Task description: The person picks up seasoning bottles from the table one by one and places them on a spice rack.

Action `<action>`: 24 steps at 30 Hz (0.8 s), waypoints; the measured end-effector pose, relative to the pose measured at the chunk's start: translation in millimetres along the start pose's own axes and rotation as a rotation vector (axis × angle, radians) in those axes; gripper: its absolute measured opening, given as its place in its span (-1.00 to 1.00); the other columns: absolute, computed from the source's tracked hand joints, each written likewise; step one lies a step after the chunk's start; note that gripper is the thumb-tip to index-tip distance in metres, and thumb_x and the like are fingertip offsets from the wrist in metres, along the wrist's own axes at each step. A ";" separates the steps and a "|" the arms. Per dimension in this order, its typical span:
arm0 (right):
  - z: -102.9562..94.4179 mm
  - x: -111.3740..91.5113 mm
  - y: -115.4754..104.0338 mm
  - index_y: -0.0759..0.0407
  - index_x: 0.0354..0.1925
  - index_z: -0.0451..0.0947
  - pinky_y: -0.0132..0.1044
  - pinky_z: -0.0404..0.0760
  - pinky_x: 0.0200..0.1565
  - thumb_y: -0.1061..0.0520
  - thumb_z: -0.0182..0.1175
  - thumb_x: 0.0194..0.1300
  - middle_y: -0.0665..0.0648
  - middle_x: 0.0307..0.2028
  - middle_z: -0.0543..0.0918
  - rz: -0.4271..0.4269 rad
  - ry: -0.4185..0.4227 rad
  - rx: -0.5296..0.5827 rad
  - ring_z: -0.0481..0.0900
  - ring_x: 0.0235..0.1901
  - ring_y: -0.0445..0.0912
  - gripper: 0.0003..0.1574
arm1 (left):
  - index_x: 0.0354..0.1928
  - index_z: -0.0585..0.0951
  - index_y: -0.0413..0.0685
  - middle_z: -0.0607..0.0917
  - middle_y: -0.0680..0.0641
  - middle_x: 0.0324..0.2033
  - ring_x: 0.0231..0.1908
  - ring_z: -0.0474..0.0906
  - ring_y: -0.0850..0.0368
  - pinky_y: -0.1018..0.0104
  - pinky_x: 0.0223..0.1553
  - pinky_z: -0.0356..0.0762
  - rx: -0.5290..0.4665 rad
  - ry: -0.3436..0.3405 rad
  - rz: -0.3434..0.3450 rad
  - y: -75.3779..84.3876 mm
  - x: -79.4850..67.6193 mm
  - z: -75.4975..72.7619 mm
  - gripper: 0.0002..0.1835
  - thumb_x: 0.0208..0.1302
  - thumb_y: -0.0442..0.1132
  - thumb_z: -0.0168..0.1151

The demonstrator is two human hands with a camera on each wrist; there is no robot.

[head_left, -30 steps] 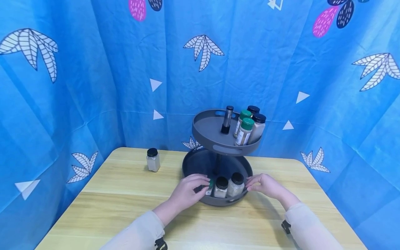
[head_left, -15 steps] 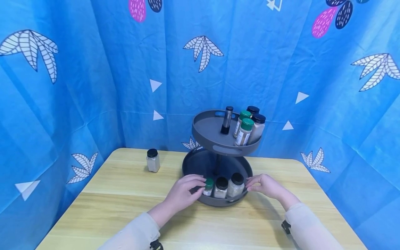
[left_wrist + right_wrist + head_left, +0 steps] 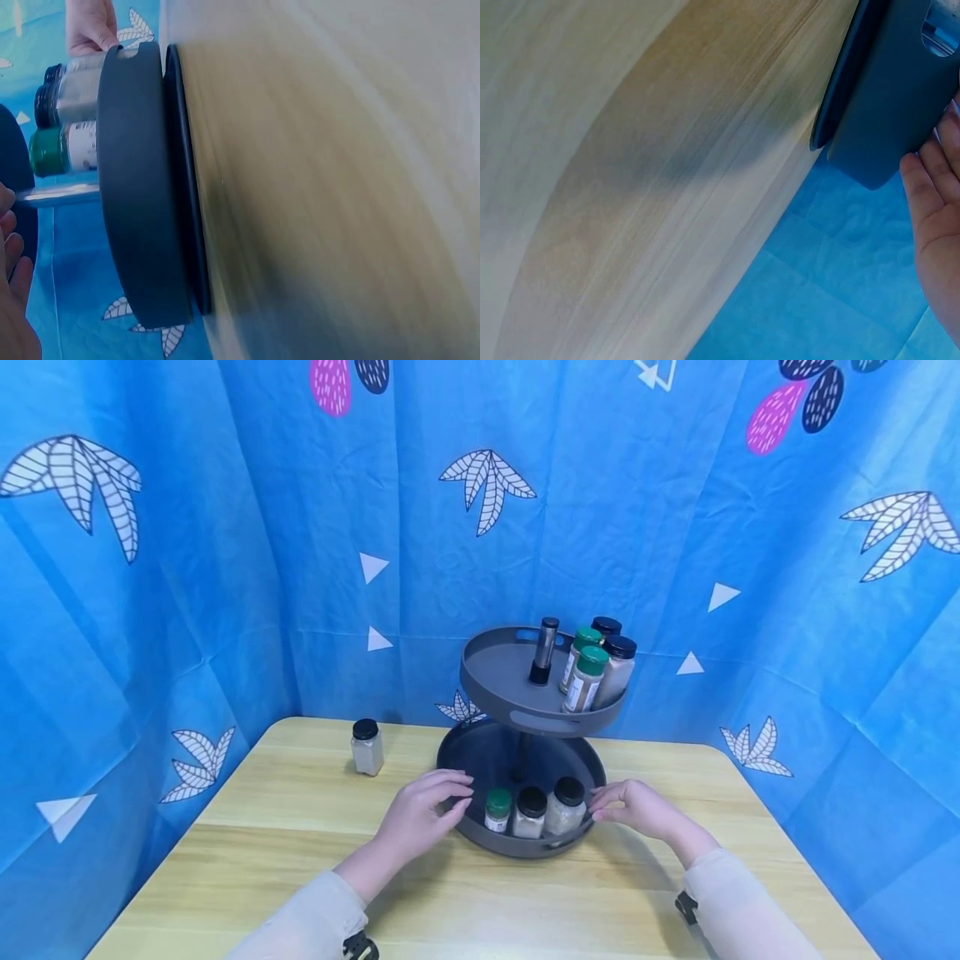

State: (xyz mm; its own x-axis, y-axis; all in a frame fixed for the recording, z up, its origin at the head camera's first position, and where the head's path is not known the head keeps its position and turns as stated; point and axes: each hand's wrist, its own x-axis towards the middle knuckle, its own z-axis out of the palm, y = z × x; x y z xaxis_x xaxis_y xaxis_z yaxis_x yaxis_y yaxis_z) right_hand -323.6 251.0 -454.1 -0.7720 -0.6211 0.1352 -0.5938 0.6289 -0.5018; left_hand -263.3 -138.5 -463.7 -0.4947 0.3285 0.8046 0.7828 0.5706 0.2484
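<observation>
A grey two-tier turntable rack stands on the table. On its lower tray are a green-capped spice jar and two black-capped jars, a squarish one and a larger one. My left hand hovers at the lower tray's left side, fingers loosely bent and holding nothing, apart from the green-capped jar. At the right side of that tray, my right hand touches the rim beside the larger jar. The right wrist view has its fingers fairly straight against the tray's edge; the thumb is hidden there.
Several jars, among them a front green-capped one, stand at the right of the upper tray, beside the centre post. A lone black-capped jar stands on the table at the back left. Blue patterned cloth surrounds the table.
My left hand has let go of the green-capped jar and drawn back to the left, leaving it upright on the lower tray. My right hand stays at the rim.
</observation>
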 end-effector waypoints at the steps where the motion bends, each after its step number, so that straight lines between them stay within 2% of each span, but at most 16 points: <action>1: 0.3 -0.3 0.2 0.10 -0.20 0.80 0.23 0.48 0.19 0.05 0.38 0.27 0.24 -0.02 0.73 -0.001 0.000 -0.002 0.62 0.08 0.24 -0.81 | -0.22 0.78 -0.01 0.76 0.07 -0.09 0.02 0.67 0.11 0.20 0.10 0.62 0.004 0.008 0.001 -1.1 -0.4 -1.6 -0.81 0.10 -0.33 0.49; 8: 0.6 -0.7 0.3 0.07 -0.20 0.80 0.21 0.51 0.17 0.04 0.37 0.28 0.27 0.00 0.72 -0.003 0.001 -0.010 0.63 0.07 0.22 -0.82 | -0.17 0.77 0.01 0.76 0.02 -0.05 0.04 0.66 0.10 0.16 0.10 0.62 0.047 0.021 -0.038 -10.5 -2.8 -11.9 -0.78 0.10 -0.31 0.50; 16: 0.9 -0.8 -0.2 0.06 -0.21 0.80 0.21 0.51 0.17 0.03 0.37 0.29 0.29 0.02 0.71 0.001 -0.012 -0.005 0.63 0.08 0.22 -0.82 | -0.17 0.78 0.01 0.76 0.02 -0.06 -0.01 0.69 0.08 0.17 0.07 0.63 0.084 0.042 -0.032 -22.7 -3.1 -22.1 -0.77 0.09 -0.30 0.50; 24: -1.1 -0.6 -2.6 0.09 -0.21 0.80 0.22 0.49 0.18 0.06 0.36 0.29 0.33 0.02 0.70 -0.010 -0.013 -0.005 0.63 0.09 0.23 -0.83 | -0.16 0.78 -0.07 0.77 -0.05 -0.07 -0.04 0.69 -0.01 0.10 0.04 0.64 0.103 0.098 -0.092 -33.3 -1.2 -33.4 -0.74 0.05 -0.37 0.51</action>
State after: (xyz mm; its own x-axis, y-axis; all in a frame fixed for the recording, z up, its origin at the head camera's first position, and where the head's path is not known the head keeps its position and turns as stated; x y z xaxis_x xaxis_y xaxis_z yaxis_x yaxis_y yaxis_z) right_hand -321.8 250.2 -452.0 -0.7633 -0.6330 0.1292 -0.6025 0.6253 -0.4959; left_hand -276.2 -183.0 -455.0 -0.5192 0.1997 0.8310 0.6907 0.6707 0.2703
